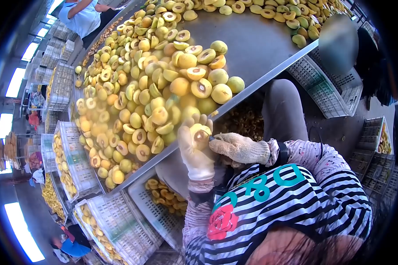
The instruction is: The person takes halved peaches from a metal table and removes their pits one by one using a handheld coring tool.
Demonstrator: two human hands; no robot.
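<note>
A piece of yellow fruit (pixel 200 137) is sitting in the palm of the left hand (pixel 194 152), right by the near metal edge of the table (pixel 254 42). That hand, in a pale glove, is cupping upward, its fingers half curled around the fruit. The right hand (pixel 240 148), gloved too, is closing over a small tool (pixel 212 138) whose dark tip is pointing at the fruit; I can't tell the tool's full shape, since the fingers are covering it.

Just past the hands, a big pile of fruit (pixel 150 84), many pieces cut, is crowding the table and leaving a bare patch to its right. Under the edge, a crate (pixel 161 221) is holding fruit halves, while the person's knee (pixel 285 106) is standing between it and a white crate (pixel 316 86). More loaded crates (pixel 124 225) are lining the left. A person in a blue shirt (pixel 84 18) is working across the table, and a blurred shape (pixel 339 44) is hiding its right corner.
</note>
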